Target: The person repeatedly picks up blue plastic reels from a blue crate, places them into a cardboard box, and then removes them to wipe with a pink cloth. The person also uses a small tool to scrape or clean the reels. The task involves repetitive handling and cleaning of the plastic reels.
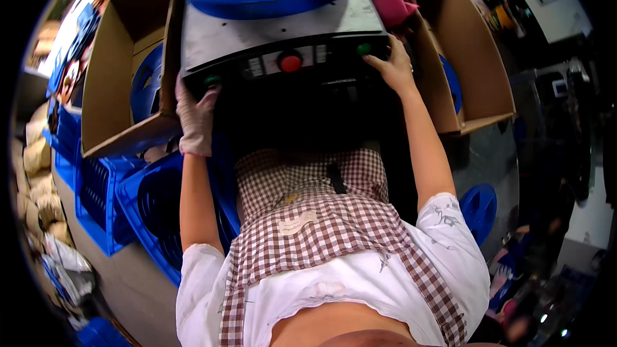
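Note:
A machine (283,32) with a pale metal top and a black front panel stands before me. Its front carries a red button (290,63) in the middle, a green button (212,80) at the left end and another green button (364,49) at the right end. My left hand (195,119), in a pale glove, grips the left front corner, its thumb by the left green button. Bare, my right hand (393,67) clasps the right front corner, its thumb at the right green button. Fingers of both hands are partly hidden by the machine's sides. On top lies a large blue spoked plastic ring (257,1).
Open cardboard boxes, one at the left (101,90) and one at the right (485,83), flank the machine; blue round parts lie inside both. Blue plastic crates (103,199) stand at lower left. Pink cloth (389,3) sits behind the right corner. A blue disc (479,212) is low at the right.

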`<state>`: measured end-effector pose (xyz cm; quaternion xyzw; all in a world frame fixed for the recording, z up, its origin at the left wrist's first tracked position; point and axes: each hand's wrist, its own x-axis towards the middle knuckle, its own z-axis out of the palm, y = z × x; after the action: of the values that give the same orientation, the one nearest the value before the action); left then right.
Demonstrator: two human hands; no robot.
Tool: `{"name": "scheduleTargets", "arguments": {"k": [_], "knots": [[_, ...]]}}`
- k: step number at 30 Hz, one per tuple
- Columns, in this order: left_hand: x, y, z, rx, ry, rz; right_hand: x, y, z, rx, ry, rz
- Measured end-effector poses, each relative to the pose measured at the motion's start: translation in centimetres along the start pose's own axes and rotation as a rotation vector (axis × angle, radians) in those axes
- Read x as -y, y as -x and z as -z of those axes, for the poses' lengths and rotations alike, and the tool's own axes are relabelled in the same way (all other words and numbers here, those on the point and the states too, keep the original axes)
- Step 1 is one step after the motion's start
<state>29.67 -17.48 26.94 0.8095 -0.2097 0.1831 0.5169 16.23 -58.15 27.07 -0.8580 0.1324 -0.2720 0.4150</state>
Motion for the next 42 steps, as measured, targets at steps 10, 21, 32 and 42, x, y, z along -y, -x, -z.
{"name": "scheduleTargets", "arguments": {"k": [10, 21, 32, 42], "knots": [[-0.9, 0.3, 3.0, 0.117, 0.136, 0.296, -2.1, -5.1, 14.1, 0.073, 0.156, -0.095], [-0.1, 1.5, 5.4, 0.009, -0.054, 0.074, -18.2, -6.2, 17.5, 0.842, 0.858, -0.814], [-1.9, 3.3, 5.8, 0.012, -0.007, 0.189, -21.9, -4.8, 19.4, 0.393, 0.769, -0.936], [-15.0, -2.2, 3.5, -0.071, 0.059, -0.308, -6.5, -5.1, 29.7, -0.159, -0.066, -0.409]]}}
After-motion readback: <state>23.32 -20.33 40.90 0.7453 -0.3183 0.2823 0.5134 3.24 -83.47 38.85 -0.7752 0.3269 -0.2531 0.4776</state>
